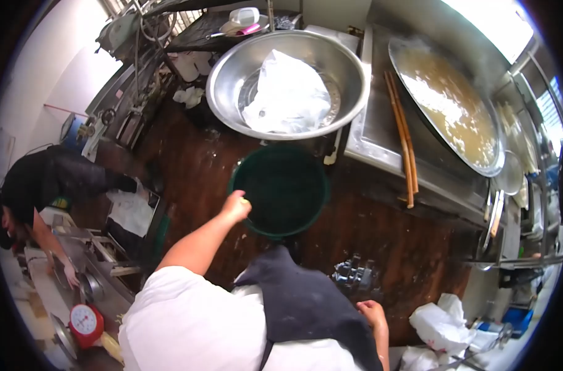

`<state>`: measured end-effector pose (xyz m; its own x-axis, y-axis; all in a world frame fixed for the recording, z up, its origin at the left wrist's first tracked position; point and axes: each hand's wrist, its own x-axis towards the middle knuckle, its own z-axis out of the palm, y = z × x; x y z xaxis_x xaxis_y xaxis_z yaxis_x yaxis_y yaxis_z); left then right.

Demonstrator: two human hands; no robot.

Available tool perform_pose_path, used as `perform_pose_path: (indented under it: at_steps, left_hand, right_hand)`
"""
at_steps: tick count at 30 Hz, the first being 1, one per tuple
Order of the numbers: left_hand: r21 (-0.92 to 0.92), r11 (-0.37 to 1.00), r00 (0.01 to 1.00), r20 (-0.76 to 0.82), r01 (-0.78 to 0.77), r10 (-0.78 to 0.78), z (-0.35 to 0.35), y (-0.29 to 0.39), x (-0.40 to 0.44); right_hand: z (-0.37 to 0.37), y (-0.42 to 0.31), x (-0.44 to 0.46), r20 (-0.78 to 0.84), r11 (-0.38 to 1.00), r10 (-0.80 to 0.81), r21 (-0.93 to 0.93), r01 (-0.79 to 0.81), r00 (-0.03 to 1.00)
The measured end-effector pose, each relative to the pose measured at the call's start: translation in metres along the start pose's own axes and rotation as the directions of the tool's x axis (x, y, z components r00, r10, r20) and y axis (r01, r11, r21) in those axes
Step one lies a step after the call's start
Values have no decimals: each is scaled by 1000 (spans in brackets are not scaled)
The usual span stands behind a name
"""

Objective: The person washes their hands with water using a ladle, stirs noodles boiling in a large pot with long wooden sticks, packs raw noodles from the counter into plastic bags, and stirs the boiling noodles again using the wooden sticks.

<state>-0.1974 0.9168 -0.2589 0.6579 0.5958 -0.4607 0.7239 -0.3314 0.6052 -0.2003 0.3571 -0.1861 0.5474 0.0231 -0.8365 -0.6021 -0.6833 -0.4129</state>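
Observation:
My left hand is closed on the near left rim of a round dark green tub. The tub is below me at the middle of the view, over the wet brown floor, and its inside is dark. My right hand hangs low beside the dark apron, away from the tub. Its fingers are loosely bent and apart, and I see nothing held in them. Just beyond the tub stands a wide steel basin with a white plastic bag in it.
On the right, a large steaming wok of cloudy liquid sits in a steel stove, with long wooden sticks beside it. At left a co-worker bends over a bench near a red scale. White bags lie lower right.

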Motion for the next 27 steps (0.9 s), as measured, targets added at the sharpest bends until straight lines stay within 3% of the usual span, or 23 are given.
perform_pose_path:
  at_steps: [1, 2, 3, 5, 6, 8, 9, 11, 13, 14, 15, 17, 19, 20, 21, 23, 25, 27]
  left_hand:
    - [-126, 969, 977, 51, 213, -208, -28, 18, -7]
    - [-366, 897, 965, 16, 249, -261, -37, 1, 18]
    - [-274, 905, 945, 61, 326, -322, -71, 17, 30]
    - [-334, 909, 958, -56, 248, -282, -131, 43, 79]
    - [-514, 851, 982, -80, 107, -172, -162, 43, 117]
    - [-518, 800, 948, 78, 302, -307, -230, 78, 162]
    - [-567, 777, 942, -6, 273, -336, -245, 91, 169]
    - [-557, 794, 910, -151, 244, -385, -246, 96, 186]
    - [-635, 772, 998, -20, 33, -59, -230, 29, 254]
    - [-557, 830, 999, -39, 3, -30, -201, -5, 279]
    - [-512, 859, 983, -158, -5, -88, -163, 5, 244]
    - [-568, 791, 969, 55, 227, -239, -97, 33, 164]
    - [-286, 790, 786, 506, 542, -355, -9, -115, 218]
    - [-24, 847, 756, 464, 531, -461, -2, -35, 128]
    - [147, 851, 707, 496, 504, -504, 21, -14, 93]
    - [499, 831, 617, 582, 244, -530, 80, -39, 84]
    - [524, 844, 634, 615, 115, -469, 102, 2, 47]
    - [504, 855, 647, 612, 123, -455, 136, 7, 54]
  right_hand:
    - [-3, -7, 0, -7, 999, 39, 33, -39, 999]
    - [-5, -14, 0, -43, 997, 68, 31, -67, 997]
    - [-10, -13, 6, -61, 994, 68, 84, -63, 996]
    - [-14, -5, 13, -105, 978, 86, 201, -63, 991]
    - [-17, -16, 6, -112, 979, 116, 181, -95, 987]
    - [-20, -32, 1, -102, 986, 125, 126, -112, 987]
    - [-22, -37, -3, -94, 991, 116, 85, -108, 989]
    - [-25, -37, 1, -137, 991, 46, 131, -28, 990]
    - [-18, -50, -6, -219, 946, 58, 323, 17, 974]
    - [-13, -49, -5, -226, 925, 104, 380, -11, 968]
    - [-7, -42, -2, -224, 899, 151, 436, -40, 963]
    - [7, -13, 13, -93, 901, 164, 419, -111, 982]
    - [12, -4, 9, -45, 963, 217, 177, -206, 975]
    - [10, 9, 12, 14, 938, 274, 216, -271, 961]
    - [10, 23, 16, 81, 909, 326, 249, -336, 942]
    - [0, 60, 28, 120, 836, 382, 378, -398, 916]
    - [-20, 78, 43, 153, 766, 412, 476, -432, 898]
    - [-50, 73, 41, 156, 705, 432, 555, -441, 888]
